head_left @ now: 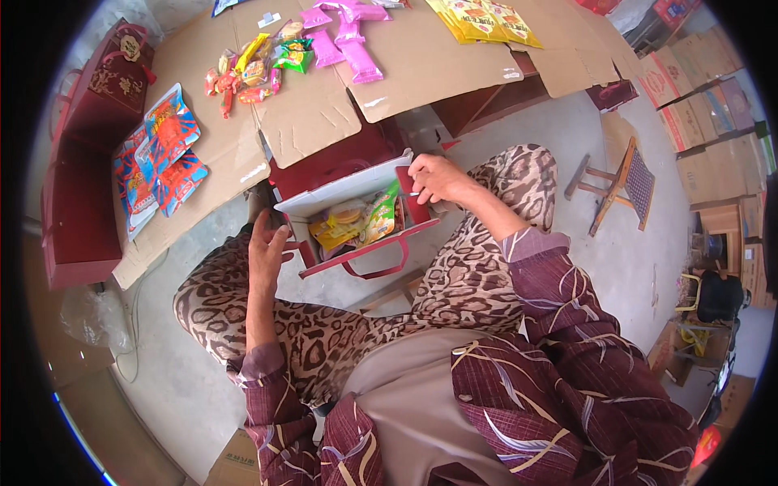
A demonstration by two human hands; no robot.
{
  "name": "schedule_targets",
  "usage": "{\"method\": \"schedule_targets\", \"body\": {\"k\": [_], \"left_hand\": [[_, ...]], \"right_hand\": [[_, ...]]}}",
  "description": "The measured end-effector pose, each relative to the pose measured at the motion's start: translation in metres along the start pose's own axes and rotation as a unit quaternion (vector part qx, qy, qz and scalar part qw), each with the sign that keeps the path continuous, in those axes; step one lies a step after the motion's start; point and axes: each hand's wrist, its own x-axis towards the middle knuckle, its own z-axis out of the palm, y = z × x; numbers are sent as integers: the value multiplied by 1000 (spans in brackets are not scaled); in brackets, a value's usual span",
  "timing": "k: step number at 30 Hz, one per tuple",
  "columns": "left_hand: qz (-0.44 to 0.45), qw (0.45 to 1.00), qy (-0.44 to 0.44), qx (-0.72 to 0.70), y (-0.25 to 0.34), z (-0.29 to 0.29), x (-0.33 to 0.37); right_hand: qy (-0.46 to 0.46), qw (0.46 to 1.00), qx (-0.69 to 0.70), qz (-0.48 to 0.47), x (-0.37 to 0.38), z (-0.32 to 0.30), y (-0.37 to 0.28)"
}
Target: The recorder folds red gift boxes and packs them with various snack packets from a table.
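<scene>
Basically, the big item is the red gift bag, standing open between the person's knees, just below the edge of the cardboard-covered table. It's a paper/card bag w/ a white inner lining and a red loop handle hanging off the near side. Probably light but fuller now, so a bit bottom-heavy; walls are stiff-ish card that creases if squeezed. Best held by the top rim or both handles, not by the thin side panels.

Left hand is flat against the bag's left wall, fingers spread and upright, steadying it, not gripping anything. Right hand sits at the bag's far right rim, fingers curled in a narrow pinch on the edge; can't tell if it also holds something small.

Inside the bag: snack packets, yellow and green, plus a round biscuit-type pack. Foil/plastic wrappers, so slippery, crinkly, light, contents likely crushable; lift by the crimped ends.

On the table, well apart from the hands: blue-red packets at left, a heap of small sweets, pink bars, yellow packs.
</scene>
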Motion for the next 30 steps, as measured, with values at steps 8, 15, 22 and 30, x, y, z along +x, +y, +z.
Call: {"method": "schedule_targets", "body": {"k": [8,15,22,30], "left_hand": [[-60,996,-55,-36,9,5,-1],[-111,989,-35,-87,4,4,9],[-53,995,-54,-58,-14,1,16],[-18,992,-106,-68,-25,2,22]], "right_hand": [[-76,980,161,85,8,5,0],[-67,957,251,127,8,-3,1],[-76,972,209,76,12,2,9],[-130,986,81,57,9,-11,12]]}}
